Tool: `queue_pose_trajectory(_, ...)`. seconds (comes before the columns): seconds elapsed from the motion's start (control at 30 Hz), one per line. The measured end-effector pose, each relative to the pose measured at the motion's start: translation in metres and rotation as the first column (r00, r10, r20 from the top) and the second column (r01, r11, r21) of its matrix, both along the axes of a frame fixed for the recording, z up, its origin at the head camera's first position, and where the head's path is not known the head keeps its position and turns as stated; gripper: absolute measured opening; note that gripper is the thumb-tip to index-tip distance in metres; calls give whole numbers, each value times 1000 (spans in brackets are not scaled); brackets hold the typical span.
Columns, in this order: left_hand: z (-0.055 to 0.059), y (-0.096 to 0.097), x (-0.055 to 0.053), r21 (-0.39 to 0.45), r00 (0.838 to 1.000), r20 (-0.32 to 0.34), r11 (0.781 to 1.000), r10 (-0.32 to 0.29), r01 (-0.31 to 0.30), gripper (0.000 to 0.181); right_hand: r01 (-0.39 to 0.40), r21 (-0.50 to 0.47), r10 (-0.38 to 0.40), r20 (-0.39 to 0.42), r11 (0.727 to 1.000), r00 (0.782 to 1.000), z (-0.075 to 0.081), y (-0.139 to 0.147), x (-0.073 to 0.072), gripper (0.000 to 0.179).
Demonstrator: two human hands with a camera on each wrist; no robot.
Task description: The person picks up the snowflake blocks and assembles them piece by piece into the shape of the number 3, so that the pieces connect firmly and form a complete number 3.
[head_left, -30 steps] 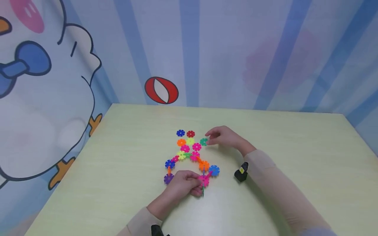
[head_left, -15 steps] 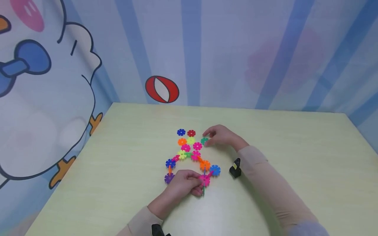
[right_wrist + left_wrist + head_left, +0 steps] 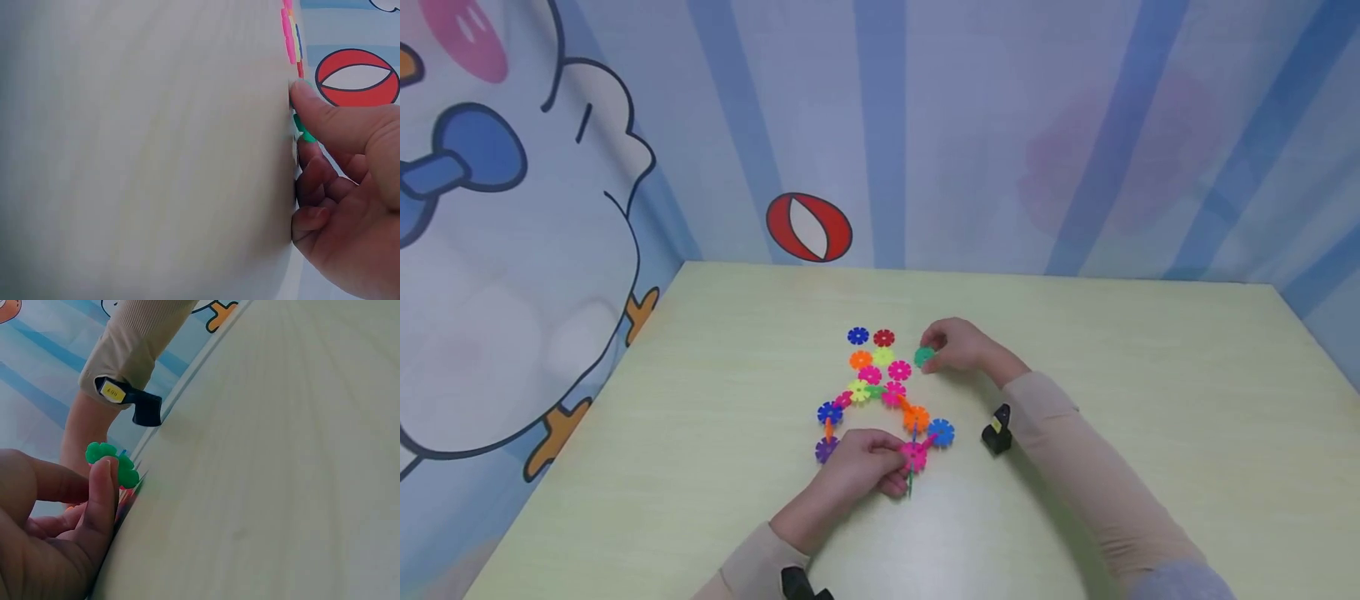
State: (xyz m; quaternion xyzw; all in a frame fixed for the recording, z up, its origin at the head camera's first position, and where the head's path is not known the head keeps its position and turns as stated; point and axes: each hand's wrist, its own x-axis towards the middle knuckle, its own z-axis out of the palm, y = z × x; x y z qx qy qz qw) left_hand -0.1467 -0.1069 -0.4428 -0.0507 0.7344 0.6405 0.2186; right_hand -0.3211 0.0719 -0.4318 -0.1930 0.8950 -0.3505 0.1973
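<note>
In the head view my left hand (image 3: 863, 465) pinches the near end of a ring of linked plastic snowflake discs, at a pink snowflake disc (image 3: 914, 457). A green disc (image 3: 911, 485) stands edge-on below it; the left wrist view shows a green disc (image 3: 129, 474) close by the thumb. My right hand (image 3: 961, 344) holds a loose teal snowflake disc (image 3: 924, 357) at the table surface, fingers curled about it. That teal disc (image 3: 306, 130) is partly hidden behind the thumb in the right wrist view.
Loose discs lie beyond the ring: a dark blue disc (image 3: 858, 336), a red disc (image 3: 883, 337), an orange disc (image 3: 861, 360), a yellow disc (image 3: 883, 357) and pink ones. The pale table (image 3: 1112, 358) meets a striped backdrop (image 3: 970, 167) at its far edge.
My right hand's fingers have closed on the teal disc, which has shifted slightly right, away from the other loose discs. The left hand keeps its hold on the ring.
</note>
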Motion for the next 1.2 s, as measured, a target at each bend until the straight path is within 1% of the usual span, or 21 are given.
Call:
queue_pose_trajectory(0.17,3,-4,0,-33,1000,-24,999,-12,12,21,14,-37,-15,-10,999,1000,0,12,7,22)
queue_pose_trajectory(0.23,4,-6,0,-55,999,-29,998,-19,18,20,11,-52,-11,-6,999,1000,0,19,13,20)
queue_pose_trajectory(0.33,4,-8,-1,-76,999,-27,997,-23,21,20,28,-88,-26,20,996,999,1,32,23,18)
queue_pose_trajectory(0.47,4,-9,-2,-104,999,-24,994,-24,22,20,54,-177,-47,48,983,998,2,49,40,18)
queue_pose_trajectory(0.6,3,-10,-3,-130,999,-22,991,-26,23,19,65,-297,-34,108,953,994,2,64,62,26)
queue_pose_trajectory(0.7,4,-9,-3,-154,999,-28,988,-29,24,20,59,-349,-14,132,935,991,2,69,78,27)
queue_pose_trajectory(0.77,5,-9,-2,-178,999,-41,984,-30,22,21,53,-355,-8,128,933,992,2,70,88,25)
queue_pose_trajectory(0.87,7,-9,-1,-228,995,-92,974,-25,3,24,62,-344,-17,131,937,991,2,68,98,20)
queue_pose_trajectory(0.93,8,-9,0,-263,990,-141,964,-10,-28,25,71,-325,-30,129,943,991,2,66,103,17)
queue_pose_trajectory(1.03,10,-6,3,-315,972,-233,945,11,-86,28,86,-304,-51,121,949,991,2,62,108,13)
queue_pose_trajectory(1.1,10,-4,4,-334,960,-281,936,15,-112,29,85,-295,-54,112,952,992,2,61,110,12)
queue_pose_trajectory(1.2,11,0,6,-336,942,-335,935,-3,-117,31,76,-287,-46,108,955,993,2,59,113,11)
